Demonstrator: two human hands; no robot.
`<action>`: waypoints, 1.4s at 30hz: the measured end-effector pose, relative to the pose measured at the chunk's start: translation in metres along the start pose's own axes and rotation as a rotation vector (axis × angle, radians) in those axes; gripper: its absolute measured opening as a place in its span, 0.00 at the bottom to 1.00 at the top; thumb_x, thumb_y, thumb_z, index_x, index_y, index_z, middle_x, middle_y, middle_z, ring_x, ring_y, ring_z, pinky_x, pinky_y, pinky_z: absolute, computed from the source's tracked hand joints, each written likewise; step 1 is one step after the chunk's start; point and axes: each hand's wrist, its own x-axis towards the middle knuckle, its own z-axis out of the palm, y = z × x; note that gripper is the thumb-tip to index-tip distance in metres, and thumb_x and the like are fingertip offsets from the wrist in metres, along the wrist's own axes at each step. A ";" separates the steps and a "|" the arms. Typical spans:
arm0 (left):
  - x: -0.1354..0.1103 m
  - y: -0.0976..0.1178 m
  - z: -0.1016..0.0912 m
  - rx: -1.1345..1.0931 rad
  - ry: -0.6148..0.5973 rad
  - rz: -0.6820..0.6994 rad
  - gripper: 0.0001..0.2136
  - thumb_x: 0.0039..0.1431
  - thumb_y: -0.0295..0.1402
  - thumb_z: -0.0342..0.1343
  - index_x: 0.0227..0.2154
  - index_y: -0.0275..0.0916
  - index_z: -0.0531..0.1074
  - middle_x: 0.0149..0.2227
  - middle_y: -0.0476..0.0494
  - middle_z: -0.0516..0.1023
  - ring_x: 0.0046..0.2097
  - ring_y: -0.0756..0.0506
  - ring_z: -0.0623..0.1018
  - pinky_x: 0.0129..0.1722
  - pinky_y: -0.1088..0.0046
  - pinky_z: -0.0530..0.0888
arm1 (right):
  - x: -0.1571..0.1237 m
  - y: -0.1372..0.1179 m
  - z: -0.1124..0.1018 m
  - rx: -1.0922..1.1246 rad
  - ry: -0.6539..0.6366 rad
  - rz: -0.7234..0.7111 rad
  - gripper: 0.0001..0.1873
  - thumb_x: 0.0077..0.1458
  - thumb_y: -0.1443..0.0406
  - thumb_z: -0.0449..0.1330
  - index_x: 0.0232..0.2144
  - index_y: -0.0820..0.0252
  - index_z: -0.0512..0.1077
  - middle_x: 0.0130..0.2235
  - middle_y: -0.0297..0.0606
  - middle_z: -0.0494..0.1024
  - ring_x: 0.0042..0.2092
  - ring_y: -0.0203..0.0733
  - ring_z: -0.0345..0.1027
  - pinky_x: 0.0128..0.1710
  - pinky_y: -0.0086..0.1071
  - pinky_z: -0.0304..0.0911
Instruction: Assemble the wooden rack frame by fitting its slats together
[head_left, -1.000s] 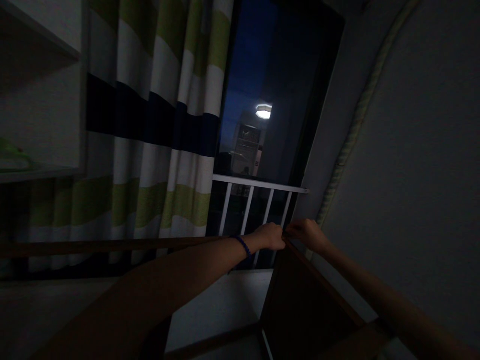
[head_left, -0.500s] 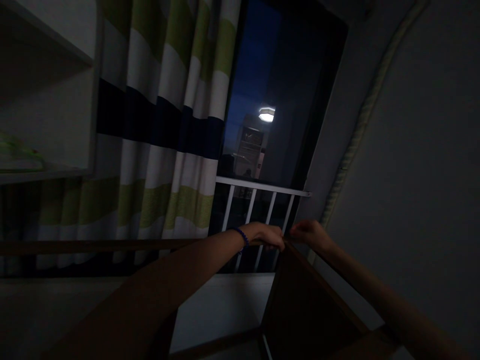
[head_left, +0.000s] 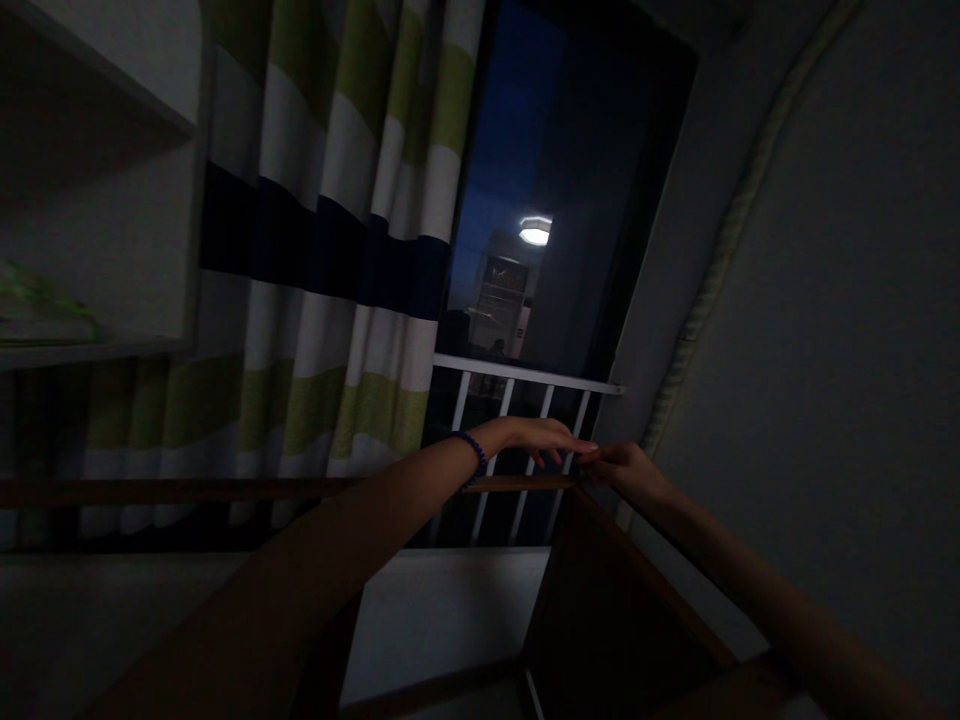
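My left hand (head_left: 549, 437), with a dark beaded bracelet (head_left: 478, 458) at its wrist, reaches across just above the corner of a wooden frame. Its fingers are stretched out and apart, and the fingertips meet those of my right hand (head_left: 624, 468). The right fingers are drawn together in a pinch over the same corner. Whatever they hold, if anything, is too dark and small to make out. Below the hands, a brown wooden rail (head_left: 300, 489) joins a dark wooden end panel (head_left: 615, 590).
A striped curtain (head_left: 352, 250) hangs left of a dark window (head_left: 585, 180) that reflects a ceiling lamp (head_left: 535, 231). White railing bars (head_left: 505, 410) cross its lower part. A wrapped pipe (head_left: 709, 280) runs down the right wall. At left is a white shelf (head_left: 142, 230).
My left hand has lifted off the rail's corner and straightened its fingers, moving up and right to my right hand. My right hand has hardly shifted, its fingers now closer together.
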 end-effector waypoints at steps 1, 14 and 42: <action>0.000 0.000 0.000 0.014 0.003 0.008 0.29 0.45 0.55 0.47 0.44 0.38 0.64 0.50 0.40 0.64 0.47 0.44 0.68 0.37 0.72 0.69 | 0.000 0.000 0.000 0.000 -0.008 -0.006 0.14 0.36 0.58 0.56 0.20 0.64 0.69 0.19 0.34 0.70 0.22 0.35 0.63 0.23 0.28 0.60; 0.025 -0.010 0.007 0.271 0.007 0.066 0.06 0.49 0.30 0.56 0.29 0.33 0.69 0.27 0.50 0.71 0.30 0.51 0.70 0.32 0.72 0.67 | 0.003 0.006 -0.004 -0.280 0.000 -0.094 0.15 0.42 0.58 0.54 0.27 0.64 0.73 0.26 0.39 0.73 0.23 0.37 0.64 0.18 0.27 0.57; 0.023 0.010 0.027 0.385 0.256 -0.059 0.09 0.56 0.34 0.50 0.35 0.33 0.68 0.35 0.46 0.72 0.36 0.48 0.73 0.35 0.68 0.71 | 0.008 0.018 -0.005 -0.425 0.103 -0.166 0.13 0.46 0.62 0.53 0.30 0.63 0.74 0.39 0.43 0.75 0.42 0.46 0.67 0.44 0.36 0.60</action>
